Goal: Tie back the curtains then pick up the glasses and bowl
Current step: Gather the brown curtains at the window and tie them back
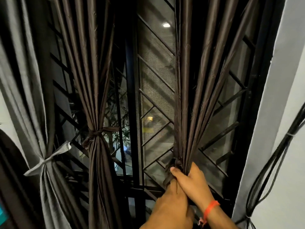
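Both hands fill the lower foreground, at the foot of the dark metal window grille (156, 100). Our left hand (171, 207) sits lowest; its fingers curl closed around the gathered cloth and what looks like the tie strip, though the exact hold is hidden. Our right hand (192, 179), an orange band (210, 209) on its wrist, clamps the same bunch just above, thumb pressed across the front.

Task thing: the dark brown satin curtain (198, 80) to the right of the grille's centre post, pleats drawn into one bundle at the hands. Not yet tied. Left of the post, a second dark brown satin curtain (94, 96) already carries a knotted brown tie (97, 133). Further left, a grey satin curtain (33, 96) is bound with a grey tie (49, 158). Glasses and bowl: not in view.

Judgement: we are on the last curtain, mid-gather. To do it well, keep the right hand squeezing the pleats tight, wrap the strip fully round, and knot at a height matching the brown tie. Satin is slippery; a loose wrap will likely slide down.
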